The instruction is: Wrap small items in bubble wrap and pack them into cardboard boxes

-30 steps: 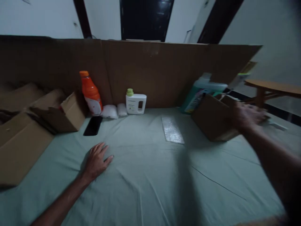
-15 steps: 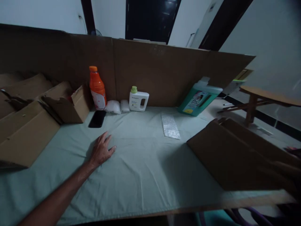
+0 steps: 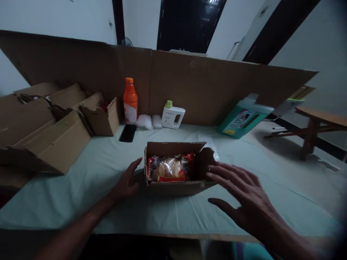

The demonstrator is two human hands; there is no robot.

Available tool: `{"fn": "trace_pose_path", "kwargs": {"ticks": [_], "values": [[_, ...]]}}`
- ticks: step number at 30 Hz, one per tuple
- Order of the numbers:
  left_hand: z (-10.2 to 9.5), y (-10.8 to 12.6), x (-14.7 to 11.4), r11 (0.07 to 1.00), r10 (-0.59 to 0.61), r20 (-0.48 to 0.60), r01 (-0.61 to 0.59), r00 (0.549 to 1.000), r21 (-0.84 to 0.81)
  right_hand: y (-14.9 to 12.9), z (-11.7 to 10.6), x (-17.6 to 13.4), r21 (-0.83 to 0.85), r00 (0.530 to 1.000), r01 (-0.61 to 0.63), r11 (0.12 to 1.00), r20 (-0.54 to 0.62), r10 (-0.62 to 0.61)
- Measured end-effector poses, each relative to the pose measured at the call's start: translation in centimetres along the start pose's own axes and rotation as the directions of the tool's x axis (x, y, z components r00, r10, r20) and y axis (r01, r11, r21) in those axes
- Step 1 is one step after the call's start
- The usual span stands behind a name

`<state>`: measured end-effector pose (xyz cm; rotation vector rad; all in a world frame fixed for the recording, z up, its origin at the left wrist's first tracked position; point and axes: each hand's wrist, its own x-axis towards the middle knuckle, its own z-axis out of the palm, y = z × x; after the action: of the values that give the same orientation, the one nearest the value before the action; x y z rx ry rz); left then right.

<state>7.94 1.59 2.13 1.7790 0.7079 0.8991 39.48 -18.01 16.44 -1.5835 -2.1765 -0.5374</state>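
Observation:
An open cardboard box [image 3: 173,188] stands on the pale green cloth in front of me. Inside it lies a clear plastic packet with red printing [image 3: 170,168], filled with rounded beige pieces whose kind I cannot make out. My left hand [image 3: 127,184] is beside the box's left end, fingers apart and holding nothing. Over the box's right end reaches my right hand [image 3: 241,195], its fingers stretched out and thumb spread. Its fingertips are close to the right flap; whether they touch it I cannot tell. Behind the box, a bubble-wrap sheet [image 3: 210,141] is partly hidden.
Several cardboard boxes [image 3: 62,144] stand at the left. Along the cardboard screen [image 3: 195,86] are an orange bottle [image 3: 130,101], small white wrapped bundles [image 3: 145,122], a white jug [image 3: 170,117] and a green jug [image 3: 241,121]. A black phone [image 3: 127,133] lies before the orange bottle.
The cardboard box has come from the right to the middle of the cloth, now showing its contents. My right hand has come into clear view, and the left is beside the box. The view has shifted.

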Motion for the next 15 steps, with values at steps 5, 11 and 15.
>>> {"fn": "trace_pose_path", "kwargs": {"ticks": [5, 11, 15], "values": [[-1.6, 0.0, -2.7, 0.998, -0.033, 0.117, 0.038, 0.993, -0.041, 0.4, 1.2, -4.0, 0.080, 0.904, -0.425, 0.902, -0.014, 0.427], [1.0, 1.2, -4.1, 0.996, -0.078, 0.143, 0.071, 0.987, 0.057, 1.3, 6.3, -5.5, 0.356, 0.751, -0.658, 0.664, 0.239, 0.616], [3.1, 2.3, -3.5, 0.994, -0.057, 0.058, 0.051, 0.997, 0.099, 1.0, 10.2, -4.6, 0.465, 0.740, -0.664, 0.585, 0.299, 0.603]]}}
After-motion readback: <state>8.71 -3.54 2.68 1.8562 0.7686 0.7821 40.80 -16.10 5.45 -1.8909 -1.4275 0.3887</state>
